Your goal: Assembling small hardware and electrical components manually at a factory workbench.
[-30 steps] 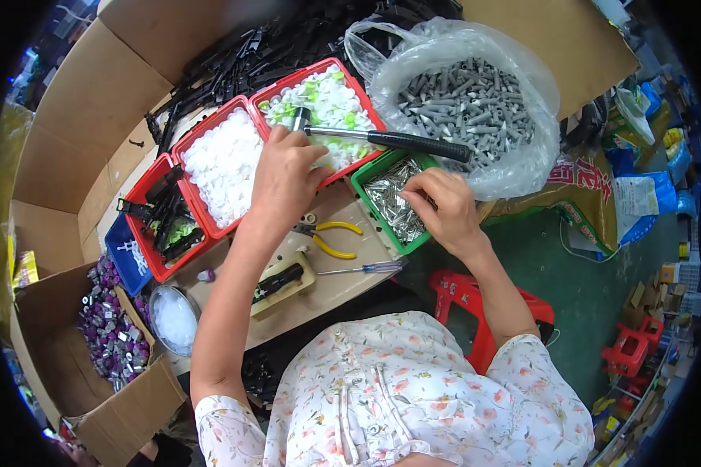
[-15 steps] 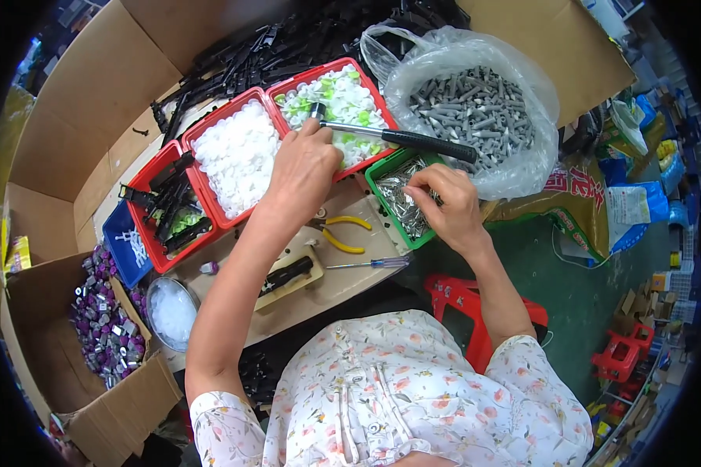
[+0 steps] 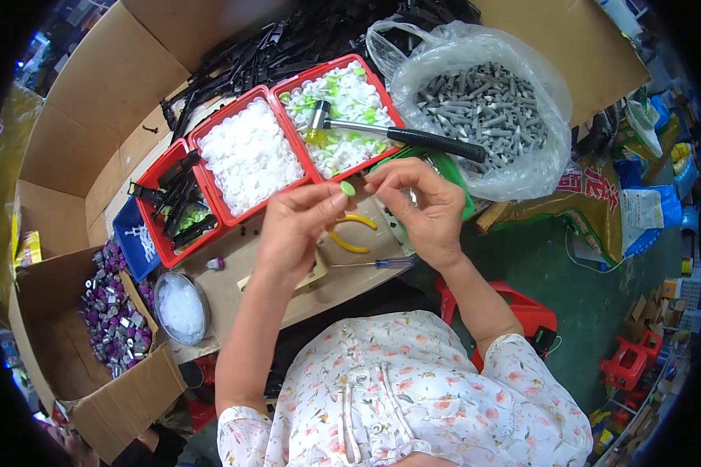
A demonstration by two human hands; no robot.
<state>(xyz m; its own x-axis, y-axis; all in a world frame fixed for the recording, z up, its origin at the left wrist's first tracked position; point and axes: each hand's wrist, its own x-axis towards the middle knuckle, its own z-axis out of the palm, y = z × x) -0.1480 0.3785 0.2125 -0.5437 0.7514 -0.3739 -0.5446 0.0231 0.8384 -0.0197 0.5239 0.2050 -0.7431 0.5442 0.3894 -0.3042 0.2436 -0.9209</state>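
Note:
My left hand (image 3: 297, 227) pinches a small green round cap (image 3: 348, 188) between thumb and fingers, raised above the cardboard worktop (image 3: 234, 280). My right hand (image 3: 422, 204) is close beside it, fingertips pinched near the cap; any small part in them is too small to make out. Behind the hands, a red tray of white and green caps (image 3: 343, 86) has a black-handled hammer (image 3: 397, 134) lying across it. A second red tray (image 3: 245, 156) holds white caps. The green tray (image 3: 452, 173) is mostly hidden by my right hand.
A clear bag of grey cylindrical parts (image 3: 483, 109) sits at the right. Yellow-handled pliers (image 3: 350, 233) and a screwdriver (image 3: 374, 264) lie under the hands. A red tray of black parts (image 3: 175, 206), a metal bowl (image 3: 181, 307) and a box of purple pieces (image 3: 113, 311) stand left. A red stool (image 3: 522, 311) is below.
Both hands lifted away from the trays and came together toward me. The left hand let go of the hammer, which now rests across the tray, and holds a green cap.

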